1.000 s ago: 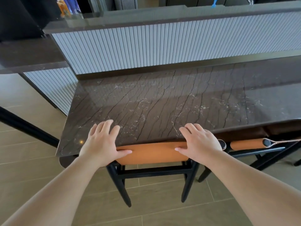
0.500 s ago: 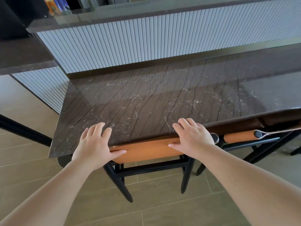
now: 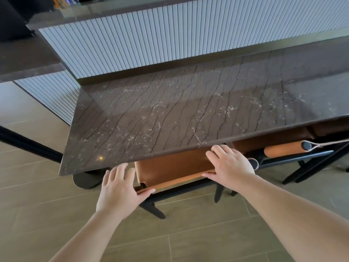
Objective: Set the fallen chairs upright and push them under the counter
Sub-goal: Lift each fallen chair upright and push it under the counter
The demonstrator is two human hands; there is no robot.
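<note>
1. Head view: we are resting our left hand on the near left corner of the chair, fingers straight and slightly spread, thumb touching the tan back's edge.
2. Our right hand is lying over the right end of the same back, fingers loosely apart, thumb along the edge.
3. The chair is standing upright, partly tucked under the counter.
4. A second chair is sitting under the counter to the right.
</note>
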